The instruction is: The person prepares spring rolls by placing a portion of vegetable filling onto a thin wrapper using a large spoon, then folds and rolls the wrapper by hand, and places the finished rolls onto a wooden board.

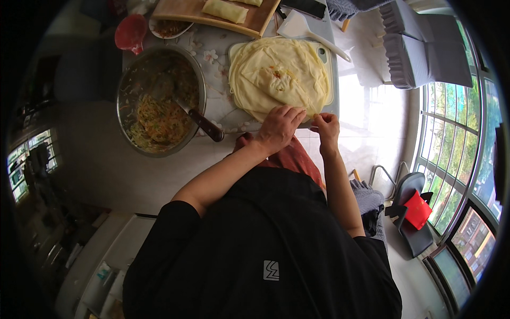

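A stack of thin, pale yellow dough wrappers (247, 67) lies on a cutting board (329, 89) at the table's near edge. The top wrapper is partly folded over shredded vegetable filling (277, 75), some of which shows through. My left hand (281, 125) rests at the near edge of the stack, fingers bent down on the dough. Just to its right, my right hand (326, 127) pinches the wrapper's edge between thumb and finger. To the left stands a large steel bowl (202, 79) of shredded vegetable filling (159, 123), with a dark-handled utensil (206, 125) leaning in it.
A wooden tray (255, 28) with rolled wrappers (225, 11) stands at the far side. Beside it are a small bowl of filling (170, 28), a red plastic ladle or scoop (130, 34), a white spatula (297, 27) and a phone (308, 7). Covered chairs (414, 60) stand at the right.
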A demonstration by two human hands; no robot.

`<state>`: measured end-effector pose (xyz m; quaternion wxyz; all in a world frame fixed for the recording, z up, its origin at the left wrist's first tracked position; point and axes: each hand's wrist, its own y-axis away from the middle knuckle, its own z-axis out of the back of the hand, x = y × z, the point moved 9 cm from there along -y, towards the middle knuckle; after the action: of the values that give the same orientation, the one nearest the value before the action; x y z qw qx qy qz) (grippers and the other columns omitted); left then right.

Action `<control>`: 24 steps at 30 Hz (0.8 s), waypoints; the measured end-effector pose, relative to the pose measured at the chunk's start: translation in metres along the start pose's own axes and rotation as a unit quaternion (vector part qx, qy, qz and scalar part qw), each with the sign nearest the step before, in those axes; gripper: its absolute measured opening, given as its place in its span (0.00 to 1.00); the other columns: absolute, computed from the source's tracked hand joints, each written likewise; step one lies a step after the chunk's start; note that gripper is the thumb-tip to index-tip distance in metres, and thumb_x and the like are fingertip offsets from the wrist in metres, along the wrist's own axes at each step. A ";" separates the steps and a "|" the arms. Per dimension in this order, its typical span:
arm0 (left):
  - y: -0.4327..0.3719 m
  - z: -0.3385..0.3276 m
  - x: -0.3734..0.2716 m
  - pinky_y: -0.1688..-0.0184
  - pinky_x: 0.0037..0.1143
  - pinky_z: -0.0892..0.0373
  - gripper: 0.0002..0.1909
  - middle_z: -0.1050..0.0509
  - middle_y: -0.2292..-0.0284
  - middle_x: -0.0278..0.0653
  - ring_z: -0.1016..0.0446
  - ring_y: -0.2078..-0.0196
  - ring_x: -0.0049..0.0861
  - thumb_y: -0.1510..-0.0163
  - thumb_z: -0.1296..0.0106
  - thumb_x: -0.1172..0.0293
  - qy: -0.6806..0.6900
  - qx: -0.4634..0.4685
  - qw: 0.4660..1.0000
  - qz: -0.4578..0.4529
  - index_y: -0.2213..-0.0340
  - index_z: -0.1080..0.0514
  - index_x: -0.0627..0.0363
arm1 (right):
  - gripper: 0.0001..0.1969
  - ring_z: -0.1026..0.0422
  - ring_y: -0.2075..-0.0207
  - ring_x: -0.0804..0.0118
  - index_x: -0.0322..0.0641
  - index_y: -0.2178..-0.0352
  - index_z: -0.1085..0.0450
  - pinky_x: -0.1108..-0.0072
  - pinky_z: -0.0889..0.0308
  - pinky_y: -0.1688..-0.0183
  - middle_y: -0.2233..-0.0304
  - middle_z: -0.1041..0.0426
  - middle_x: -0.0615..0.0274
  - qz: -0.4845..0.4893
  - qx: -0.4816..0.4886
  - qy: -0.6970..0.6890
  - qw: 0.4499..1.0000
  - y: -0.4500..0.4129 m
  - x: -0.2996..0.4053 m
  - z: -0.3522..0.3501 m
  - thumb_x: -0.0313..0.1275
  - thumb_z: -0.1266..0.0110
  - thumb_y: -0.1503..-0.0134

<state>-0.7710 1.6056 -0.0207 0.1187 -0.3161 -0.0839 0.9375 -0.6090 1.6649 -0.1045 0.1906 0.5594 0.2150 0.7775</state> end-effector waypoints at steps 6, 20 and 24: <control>-0.012 0.000 0.002 0.54 0.34 0.33 0.17 0.29 0.58 0.42 0.30 0.56 0.38 0.49 0.49 0.74 0.044 -0.075 0.996 0.020 0.56 0.29 0.63 | 0.13 0.30 0.73 0.73 0.36 0.60 0.33 0.82 0.30 0.70 0.73 0.30 0.64 -0.112 0.068 -0.163 0.978 0.008 0.004 -0.008 0.30 0.45 0.45; 0.061 0.003 0.127 0.54 0.28 0.30 0.16 0.28 0.61 0.46 0.26 0.59 0.31 0.46 0.48 0.76 0.325 -0.354 0.767 0.425 0.55 0.33 0.64 | 0.17 0.25 0.72 0.65 0.30 0.58 0.30 0.77 0.30 0.67 0.67 0.23 0.53 0.114 0.112 0.104 0.982 -0.013 0.071 -0.103 0.31 0.44 0.46; 0.058 0.000 0.144 0.54 0.26 0.30 0.16 0.26 0.61 0.47 0.25 0.60 0.30 0.44 0.48 0.73 0.385 -0.398 0.693 0.461 0.55 0.34 0.68 | 0.10 0.26 0.73 0.65 0.32 0.61 0.29 0.76 0.31 0.69 0.68 0.25 0.54 0.211 0.055 0.087 0.972 0.007 0.094 -0.082 0.23 0.48 0.45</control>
<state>-0.8921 1.5899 -0.1164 -0.4433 -0.6665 -0.2396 0.5495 -0.7156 1.6998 -0.0493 -0.0281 0.5321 0.1502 0.8328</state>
